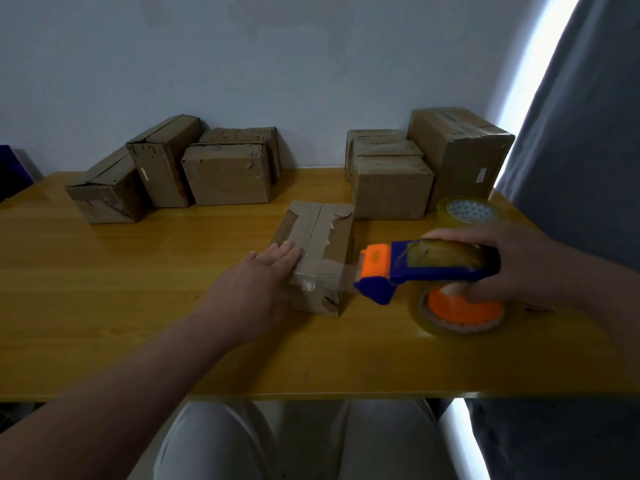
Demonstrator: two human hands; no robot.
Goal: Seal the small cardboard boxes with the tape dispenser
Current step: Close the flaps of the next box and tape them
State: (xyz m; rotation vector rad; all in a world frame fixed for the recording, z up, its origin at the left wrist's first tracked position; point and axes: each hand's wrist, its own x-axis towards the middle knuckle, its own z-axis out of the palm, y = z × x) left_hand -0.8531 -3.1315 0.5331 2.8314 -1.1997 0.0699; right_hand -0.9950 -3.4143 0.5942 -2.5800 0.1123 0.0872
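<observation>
- Left hand (264, 274): fingers straight and close together, pressed flat on the near-left top of the small cardboard box (320, 251), over a strip of tape.
- Right hand (519, 259): fingers curled round the blue-and-orange tape dispenser (433, 271), gripping it.
- The dispenser's head is just right of the left fingertips, at the box's near right corner.
- Spare tape roll (471, 211) on the table (138, 306), just beyond the right fingers.
- Other boxes (225, 174) stand well beyond both hands.

Dim and soft — bright daylight glare at right, edges bowed.
</observation>
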